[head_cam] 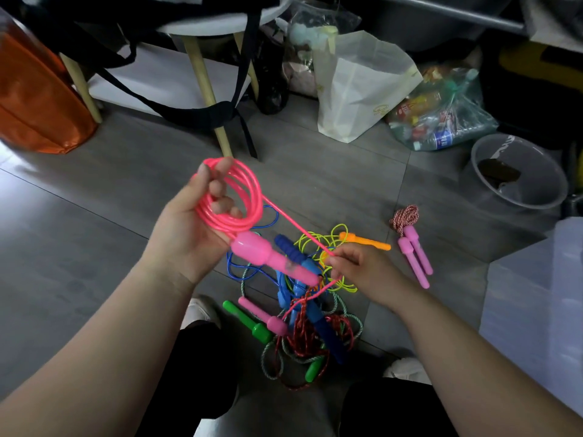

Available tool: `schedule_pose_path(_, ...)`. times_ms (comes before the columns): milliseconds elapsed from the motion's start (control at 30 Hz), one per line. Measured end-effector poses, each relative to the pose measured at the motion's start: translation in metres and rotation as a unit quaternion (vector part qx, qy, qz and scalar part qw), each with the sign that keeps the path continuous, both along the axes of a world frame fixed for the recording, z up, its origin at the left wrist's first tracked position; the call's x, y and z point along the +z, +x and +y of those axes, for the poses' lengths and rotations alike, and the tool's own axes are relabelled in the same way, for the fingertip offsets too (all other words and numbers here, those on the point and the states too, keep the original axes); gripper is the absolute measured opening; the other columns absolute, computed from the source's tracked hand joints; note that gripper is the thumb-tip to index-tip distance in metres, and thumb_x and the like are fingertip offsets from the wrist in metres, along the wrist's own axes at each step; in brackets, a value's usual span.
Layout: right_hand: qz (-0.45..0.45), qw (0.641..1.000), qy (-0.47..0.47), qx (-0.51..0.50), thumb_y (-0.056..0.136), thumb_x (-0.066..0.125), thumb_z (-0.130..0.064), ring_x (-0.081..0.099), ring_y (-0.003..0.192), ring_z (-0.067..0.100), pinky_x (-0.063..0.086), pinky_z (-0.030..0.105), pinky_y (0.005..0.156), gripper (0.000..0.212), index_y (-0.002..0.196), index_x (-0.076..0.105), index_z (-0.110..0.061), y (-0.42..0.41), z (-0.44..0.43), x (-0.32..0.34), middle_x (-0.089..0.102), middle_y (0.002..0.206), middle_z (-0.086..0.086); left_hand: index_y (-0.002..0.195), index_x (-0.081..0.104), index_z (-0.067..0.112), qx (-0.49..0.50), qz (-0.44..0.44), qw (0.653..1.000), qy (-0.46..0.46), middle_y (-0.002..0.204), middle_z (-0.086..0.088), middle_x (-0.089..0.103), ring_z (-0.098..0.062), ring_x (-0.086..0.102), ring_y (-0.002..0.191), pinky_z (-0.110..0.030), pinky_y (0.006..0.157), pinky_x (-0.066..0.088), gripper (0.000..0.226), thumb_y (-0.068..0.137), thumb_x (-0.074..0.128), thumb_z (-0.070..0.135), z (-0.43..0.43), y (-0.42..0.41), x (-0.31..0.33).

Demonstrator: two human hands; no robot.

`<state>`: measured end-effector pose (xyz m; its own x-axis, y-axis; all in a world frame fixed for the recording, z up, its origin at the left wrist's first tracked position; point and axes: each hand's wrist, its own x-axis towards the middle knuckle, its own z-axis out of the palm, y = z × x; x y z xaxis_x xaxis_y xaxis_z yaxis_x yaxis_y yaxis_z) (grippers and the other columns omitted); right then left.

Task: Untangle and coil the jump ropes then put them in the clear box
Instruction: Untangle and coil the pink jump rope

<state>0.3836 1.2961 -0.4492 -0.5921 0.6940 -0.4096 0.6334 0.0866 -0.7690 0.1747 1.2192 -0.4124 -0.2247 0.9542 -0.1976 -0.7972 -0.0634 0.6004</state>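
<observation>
1. The box stands at the right edge on the floor, well apart from both hands. No rope is seen in it, though most of it is out of frame.
2. The pile lies on the floor between the knees: blue, yellow, green and red cords crossed over one another, with several handles among them. It is judged light and limp, and likely to drag as a lump if one cord is pulled hard.
3. A done rope, red and white, lies knotted beside the pile and is not yet boxed.
4. The left hand is held raised over the pile, fingers curled through the coil, which is gripped.
5. The coil is pink plastic cord in several loops. It is judged smooth, springy and slippery, so the loops are apt to spring apart unless gripped across all turns.
6. The right hand is closed in a pinch on the strand, finger and thumb together.
7. The strand runs taut from coil to pinch, then drops slack to the far handle in the pile.
8. The near handle juts from the left palm. It is rigid, and it is judged the firmest place to take hold.
</observation>
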Motion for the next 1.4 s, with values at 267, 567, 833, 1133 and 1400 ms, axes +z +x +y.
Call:
schedule_pose_path(267, 0.046, 0.995, 0.067, 0.063, 0.088, 0.055, -0.017, 0.050, 0.066, 0.000, 0.040, 0.026, 0.066, 0.018, 0.099, 0.070, -0.015, -0.012, -0.015, 0.027, 0.065, 0.079, 0.010, 0.100, 0.054, 0.019, 0.066, 0.135, 0.988, -0.043, 0.077, 0.005, 0.072, -0.006, 0.067, 0.064, -0.021, 0.063, 0.055, 0.033, 0.068, 0.062, 0.018, 0.002, 0.015, 0.000)
schedule_pose_path(567, 0.012, 0.976, 0.173, 0.128, 0.082, 0.052, -0.034, 0.046, 0.062, 0.007, 0.039, 0.028, 0.064, 0.023, 0.090, 0.071, -0.022, -0.015, -0.025, 0.044, 0.065, 0.074, -0.005, 0.088, 0.056, 0.019, -0.222, 0.494, 0.826, -0.158, 0.071, 0.006, 0.062, -0.008, 0.056, 0.072, -0.024, 0.066, 0.043, 0.014, 0.090, 0.052, 0.032, -0.008, 0.050, -0.012)
schedule_pose_path(833, -0.044, 0.974, 0.183, 0.125, 0.080, 0.062, -0.016, 0.051, 0.067, 0.007, 0.043, 0.027, 0.069, 0.008, 0.080, 0.057, -0.022, -0.004, -0.016, 0.041, 0.050, 0.066, -0.014, 0.059, 0.052, 0.017, -0.353, 0.555, 0.735, -0.163, 0.037, 0.010, 0.044, -0.002, 0.039, 0.036, -0.013, 0.042, 0.034, 0.027, 0.081, 0.067, 0.020, -0.008, 0.041, 0.004)
schedule_pose_path(1133, -0.209, 0.965, 0.150, 0.046, 0.093, 0.043, -0.016, 0.050, 0.076, 0.029, 0.024, 0.033, 0.056, 0.036, 0.057, 0.041, -0.017, 0.015, 0.003, -0.019, 0.055, 0.071, 0.011, 0.041, 0.054, 0.021, -0.235, 0.379, 0.893, -0.057, 0.031, 0.008, 0.032, -0.004, 0.026, 0.029, -0.012, 0.039, 0.031, 0.029, 0.069, 0.060, 0.018, -0.015, 0.030, 0.017)
schedule_pose_path(1400, 0.082, 0.974, 0.148, -0.148, 0.095, 0.042, -0.018, 0.050, 0.041, 0.001, 0.040, 0.016, 0.049, 0.033, 0.068, 0.061, -0.015, -0.011, 0.005, 0.047, 0.054, 0.048, -0.008, 0.041, 0.046, 0.020, -0.104, 0.388, 0.914, -0.057, 0.035, 0.006, 0.035, -0.007, 0.027, 0.033, -0.017, 0.041, 0.030, 0.035, 0.066, 0.061, 0.040, -0.012, 0.018, 0.009)
